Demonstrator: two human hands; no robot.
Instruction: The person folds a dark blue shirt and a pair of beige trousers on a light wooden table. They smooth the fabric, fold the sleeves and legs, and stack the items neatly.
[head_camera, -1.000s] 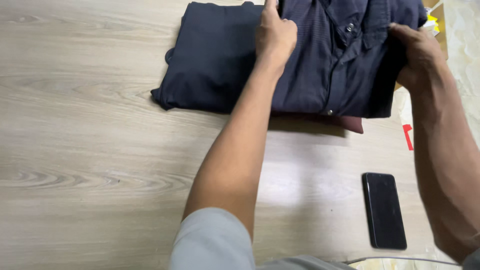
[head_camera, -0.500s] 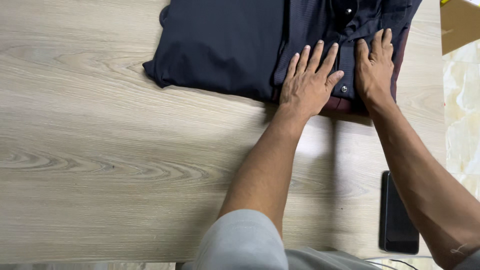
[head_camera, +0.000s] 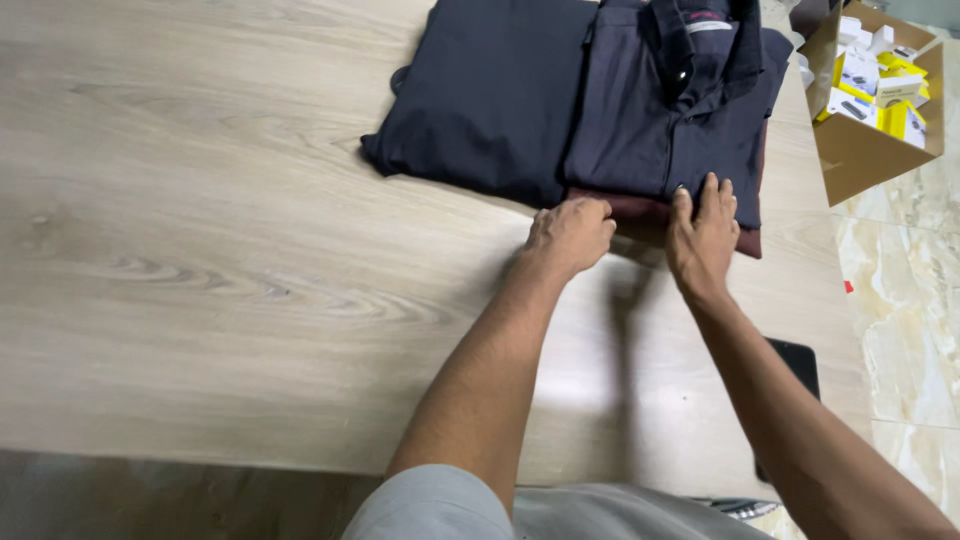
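Note:
A folded navy button-up shirt (head_camera: 660, 130) lies on top of a folded maroon garment (head_camera: 625, 208) at the far side of the wooden table (head_camera: 200, 250). A second dark folded garment (head_camera: 490, 100) lies against it on the left. My left hand (head_camera: 570, 235) is at the stack's near edge, fingers curled on the maroon garment's hem. My right hand (head_camera: 703, 240) lies flat beside it, with its fingertips on the navy shirt's lower edge and its fingers spread slightly.
An open cardboard box (head_camera: 860, 150) with small yellow and white packages stands off the table's right side, over the marbled floor (head_camera: 900, 330). A black phone (head_camera: 795, 365) lies on the table near its right edge, partly behind my right forearm.
Both hands slid back from the shirt's front to the stack's near edge. My left hand went from flat to curled. The view shifted, bringing the box into sight.

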